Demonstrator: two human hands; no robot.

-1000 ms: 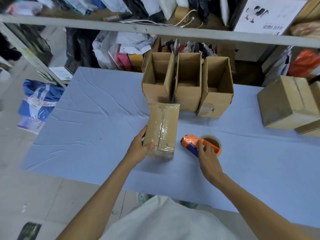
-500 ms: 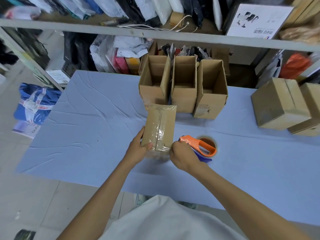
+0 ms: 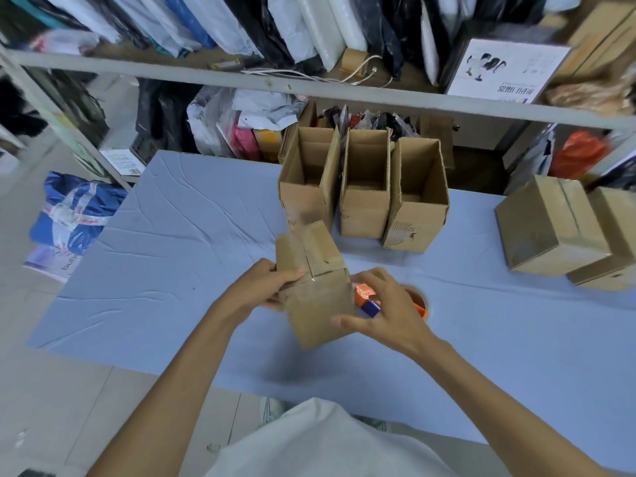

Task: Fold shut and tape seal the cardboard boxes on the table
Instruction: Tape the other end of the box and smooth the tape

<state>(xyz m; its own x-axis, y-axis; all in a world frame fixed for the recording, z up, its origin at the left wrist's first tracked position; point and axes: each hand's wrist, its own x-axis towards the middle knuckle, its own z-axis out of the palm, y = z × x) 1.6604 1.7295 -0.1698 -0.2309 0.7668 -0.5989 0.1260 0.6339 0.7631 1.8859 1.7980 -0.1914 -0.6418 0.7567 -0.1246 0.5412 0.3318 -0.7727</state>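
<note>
Blue cloth covers the table [image 3: 172, 270], with a shelf [image 3: 206, 68] of bags [image 3: 309, 25] behind it. Three open boxes [image 3: 364, 187] stand in a row at the far edge, and two sealed boxes [image 3: 550, 228] sit touching at the right. Near the front edge, the person holds a closed box [image 3: 316, 280] tilted above the cloth. The left hand [image 3: 254, 290] grips its left side, thumb on top. The right hand [image 3: 385, 311] grips its right side, thumb on the near face. A tape dispenser [image 3: 366, 297] lies just behind that hand.

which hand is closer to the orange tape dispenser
Right. The right hand is directly over the tape dispenser, at the right side of the cardboard box; the left hand grips the box's left side, farther off.
</note>
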